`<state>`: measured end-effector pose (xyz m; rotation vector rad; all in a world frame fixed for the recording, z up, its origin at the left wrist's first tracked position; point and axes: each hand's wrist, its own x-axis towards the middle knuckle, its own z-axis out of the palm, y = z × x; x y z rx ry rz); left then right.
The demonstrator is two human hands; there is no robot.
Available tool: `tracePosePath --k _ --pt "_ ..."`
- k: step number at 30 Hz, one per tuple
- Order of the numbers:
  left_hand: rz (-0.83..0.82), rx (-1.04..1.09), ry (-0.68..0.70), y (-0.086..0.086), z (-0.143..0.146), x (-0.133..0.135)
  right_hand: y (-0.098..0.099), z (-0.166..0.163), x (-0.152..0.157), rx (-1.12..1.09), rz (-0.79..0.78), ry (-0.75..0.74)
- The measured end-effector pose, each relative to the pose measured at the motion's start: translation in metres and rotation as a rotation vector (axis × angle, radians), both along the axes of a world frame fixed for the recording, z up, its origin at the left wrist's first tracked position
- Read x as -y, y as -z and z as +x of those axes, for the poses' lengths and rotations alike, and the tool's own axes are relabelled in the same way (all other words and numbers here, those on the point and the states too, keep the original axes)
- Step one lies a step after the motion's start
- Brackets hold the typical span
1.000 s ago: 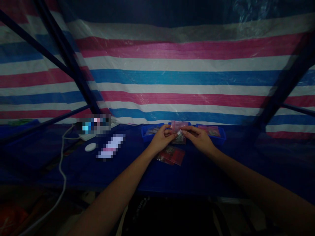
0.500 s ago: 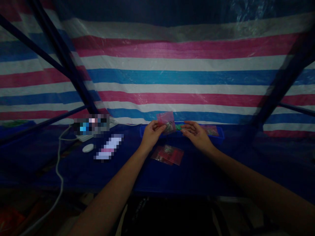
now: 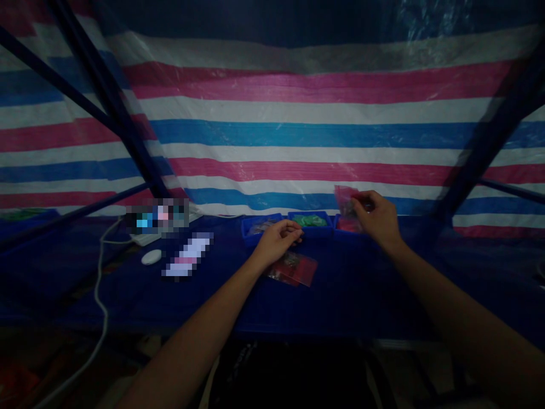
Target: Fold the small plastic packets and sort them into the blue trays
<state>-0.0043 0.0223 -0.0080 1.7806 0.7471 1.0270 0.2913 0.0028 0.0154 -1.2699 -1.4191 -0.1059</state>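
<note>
My right hand [image 3: 377,218] is raised over the right blue tray [image 3: 346,225], its fingers pinched on a small pink plastic bag [image 3: 344,200]. My left hand [image 3: 279,241] rests low on the dark blue table [image 3: 332,295] with its fingers curled; whether they hold anything is hidden. It sits just in front of the left blue tray [image 3: 260,226] and beside a few red-pink bags [image 3: 293,268] lying flat on the table. The middle blue tray [image 3: 310,220] holds something green.
A striped pink, white and blue tarp [image 3: 276,125] hangs behind the table. Dark metal poles [image 3: 106,96] slant across the left and right. At the left lie a white oval object [image 3: 151,257], a white cable [image 3: 102,284] and blurred items.
The pink bag passed from my left hand to my right, which carried it to the right and up over the right tray. My left hand dropped toward the table.
</note>
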Motion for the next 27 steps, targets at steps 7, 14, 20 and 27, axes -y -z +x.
tracePosePath --k 7,14,20,27 --pt "0.017 -0.042 0.002 0.000 -0.001 0.001 0.004 0.027 -0.015 0.056 -0.162 0.092" --pt "0.026 -0.050 0.015 0.002 -0.001 0.000 0.011 0.033 -0.014 0.255 -0.456 0.210" --pt "0.049 -0.100 0.004 0.000 -0.001 0.002 0.007 0.042 -0.014 0.467 -0.554 0.250" --pt "0.209 -0.239 -0.028 -0.003 -0.003 0.007 -0.007 0.043 -0.004 0.489 -0.696 0.217"
